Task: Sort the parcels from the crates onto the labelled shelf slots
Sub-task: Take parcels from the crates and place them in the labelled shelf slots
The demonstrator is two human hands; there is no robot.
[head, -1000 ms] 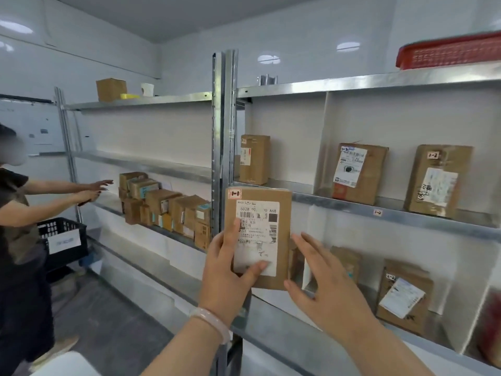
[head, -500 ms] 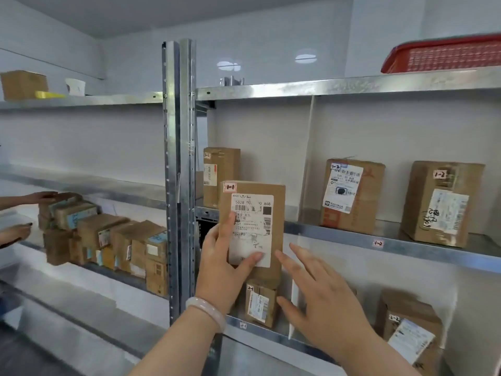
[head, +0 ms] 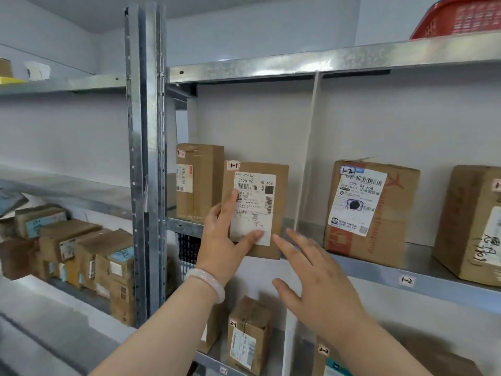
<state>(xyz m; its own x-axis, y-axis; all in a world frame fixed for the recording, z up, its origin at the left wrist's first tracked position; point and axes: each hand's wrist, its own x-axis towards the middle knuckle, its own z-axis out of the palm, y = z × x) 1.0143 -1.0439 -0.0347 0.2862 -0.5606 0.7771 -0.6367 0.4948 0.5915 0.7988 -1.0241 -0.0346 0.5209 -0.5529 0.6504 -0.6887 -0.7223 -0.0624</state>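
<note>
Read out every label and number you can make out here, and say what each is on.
"1-1": on the held parcel.
"502B", "A68": its shipping label.
"1-2": on the right-slot parcel, also the shelf tag.
"530- 05 A68": that parcel's courier label.
"2-1": on the lower parcel.
Other print is too blurred to read.

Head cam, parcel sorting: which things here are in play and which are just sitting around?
In play: parcel marked 1-1, gripped by the left hand; right hand, open beside it; other 1-1 box standing behind it on the metal shelf.
Just sitting: 1-2 box in the next slot; red basket up top; boxes on the left rack; white cup.
</note>
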